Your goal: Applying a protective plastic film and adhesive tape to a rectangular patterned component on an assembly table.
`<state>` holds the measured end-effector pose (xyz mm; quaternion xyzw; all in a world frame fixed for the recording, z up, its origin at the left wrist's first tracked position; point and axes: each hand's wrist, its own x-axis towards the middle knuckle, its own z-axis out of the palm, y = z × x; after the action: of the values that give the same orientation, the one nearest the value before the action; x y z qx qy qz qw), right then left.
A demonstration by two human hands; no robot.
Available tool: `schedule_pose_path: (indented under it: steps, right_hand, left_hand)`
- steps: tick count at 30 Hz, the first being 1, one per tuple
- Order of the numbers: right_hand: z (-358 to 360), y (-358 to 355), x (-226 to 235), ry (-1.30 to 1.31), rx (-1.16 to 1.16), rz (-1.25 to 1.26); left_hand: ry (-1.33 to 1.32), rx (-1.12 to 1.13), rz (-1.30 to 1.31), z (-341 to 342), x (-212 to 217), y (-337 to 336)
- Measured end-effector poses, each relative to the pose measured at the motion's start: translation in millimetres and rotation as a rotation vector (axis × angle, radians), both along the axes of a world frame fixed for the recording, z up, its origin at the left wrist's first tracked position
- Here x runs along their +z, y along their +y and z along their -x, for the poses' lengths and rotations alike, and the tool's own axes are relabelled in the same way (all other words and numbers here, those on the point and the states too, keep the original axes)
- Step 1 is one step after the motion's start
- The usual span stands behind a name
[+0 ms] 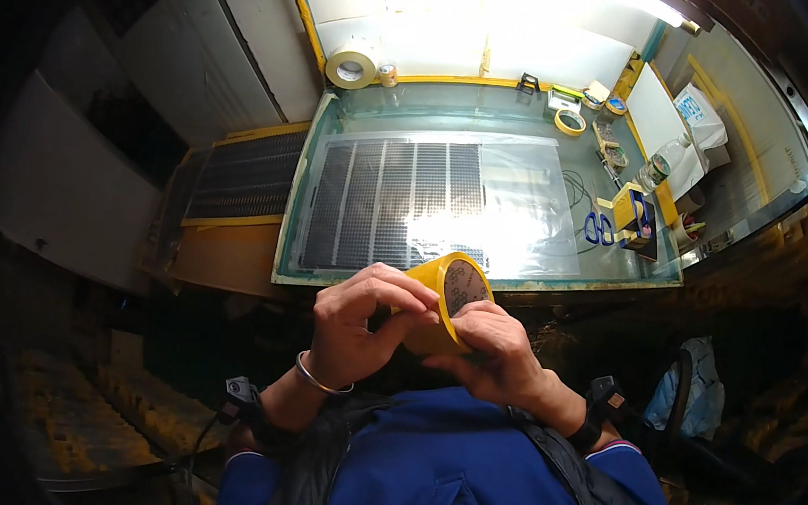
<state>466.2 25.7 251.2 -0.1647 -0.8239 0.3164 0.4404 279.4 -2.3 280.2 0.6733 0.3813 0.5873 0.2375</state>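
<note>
Behind tape roll [448, 299] w/ hands: gridded panel [398, 205], scissors [600, 228].

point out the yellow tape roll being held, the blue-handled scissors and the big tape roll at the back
round yellow tape roll [451, 299], head view, on its yellow rim
blue-handled scissors [599, 229], head view, on the handle loops
large pale tape roll [350, 67], head view, on its flat side
</note>
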Motion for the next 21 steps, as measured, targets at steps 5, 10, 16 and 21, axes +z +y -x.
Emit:
schedule_pose_path:
  steps: [5, 10, 16, 21]
  right_hand:
    - [-0.2, 0.3, -1.7, -0.008, 0.007, 0.011]
    - [-0.1, -1.3, -6.9, -0.002, 0.005, 0.018]
    - [0.6, -1.9, -3.3, -0.012, -0.001, 0.021]
    - [0.1, -3.3, -4.8, -0.015, -0.004, 0.009]
  left_hand:
    - [0.141, -0.024, -0.067, 4.7, 3.3, 2.8]
    - [0.203, -0.084, -0.005, 8.5, 4.5, 1.8]
    - [0.000, -0.029, 0.075, 4.2, -4.2, -0.6]
    - [0.069, -0.073, -0.018, 9.9, -3.8, 1.2]
